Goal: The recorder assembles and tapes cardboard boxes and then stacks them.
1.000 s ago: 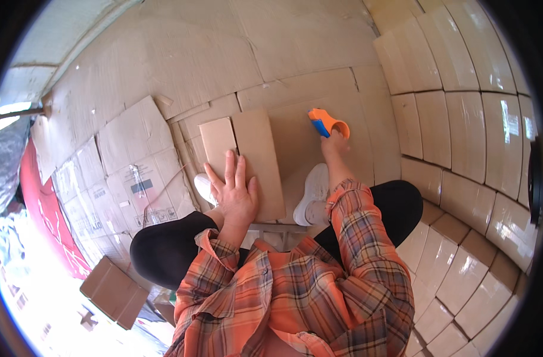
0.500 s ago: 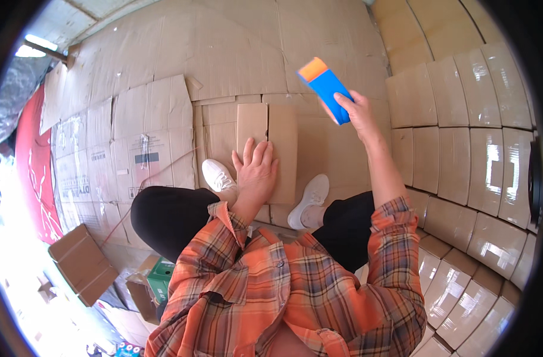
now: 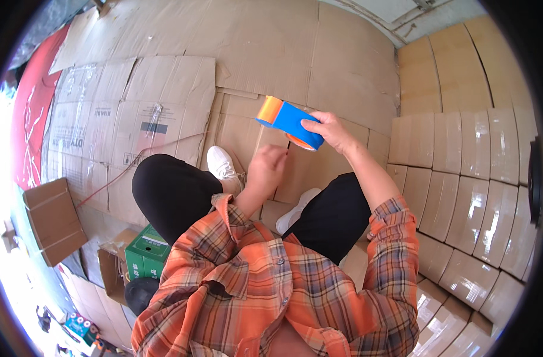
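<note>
In my right hand is a blue and orange tape dispenser, held by its blue body above the carton. Its orange end points to the left. My left hand is just below the dispenser, over the left side of the closed brown carton between my feet. The fingers of that hand are curled in and slightly blurred. Whatever they hold, if anything, is hidden. A dark seam runs along the carton's top, partly covered by the dispenser and my left hand.
Stacked brown cartons form a wall on the right. Flattened cardboard covers the floor. To the left are an open carton flap and a green box. My white shoes flank the carton.
My right hand has brought the tape dispenser down and left, over the carton. My left hand, flat on the carton's top before, has curled its fingers. The whole view has shifted.
</note>
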`<state>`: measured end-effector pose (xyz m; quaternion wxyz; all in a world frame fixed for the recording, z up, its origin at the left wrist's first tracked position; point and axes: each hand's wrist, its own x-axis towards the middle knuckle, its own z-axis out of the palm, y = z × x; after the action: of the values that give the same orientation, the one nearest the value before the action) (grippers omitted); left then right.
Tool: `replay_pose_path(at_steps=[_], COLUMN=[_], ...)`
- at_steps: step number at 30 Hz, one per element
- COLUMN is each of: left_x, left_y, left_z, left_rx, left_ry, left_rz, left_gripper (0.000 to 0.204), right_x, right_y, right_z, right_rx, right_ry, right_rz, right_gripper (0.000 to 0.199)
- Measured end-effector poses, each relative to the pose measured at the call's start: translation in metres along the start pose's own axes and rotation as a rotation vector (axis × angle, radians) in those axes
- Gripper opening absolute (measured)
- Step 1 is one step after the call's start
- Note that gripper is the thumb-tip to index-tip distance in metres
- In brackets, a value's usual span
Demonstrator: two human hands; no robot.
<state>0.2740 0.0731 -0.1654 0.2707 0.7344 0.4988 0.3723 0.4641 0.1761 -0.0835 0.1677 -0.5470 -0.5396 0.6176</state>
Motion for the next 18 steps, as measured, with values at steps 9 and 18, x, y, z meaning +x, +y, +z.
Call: replay_pose_path(at_steps=[9, 18], left_x=[0.064, 0.063], left_y=[-0.036, -0.049], left_z=[-0.049, -0.03], left_rx=[-1.591, -1.406], left_ry=[0.029, 0.107], left_rz=[-1.049, -1.034], left_gripper=[0.047, 0.021], right_x=[-0.003, 0.003], right_y=[-0.002, -0.024], right_z=[-0.007, 0.001], right_rx=[0.011, -0.145], right_ry=[-0.022, -0.084], right_rz=[0.007, 0.079], right_gripper=[0.04, 0.042])
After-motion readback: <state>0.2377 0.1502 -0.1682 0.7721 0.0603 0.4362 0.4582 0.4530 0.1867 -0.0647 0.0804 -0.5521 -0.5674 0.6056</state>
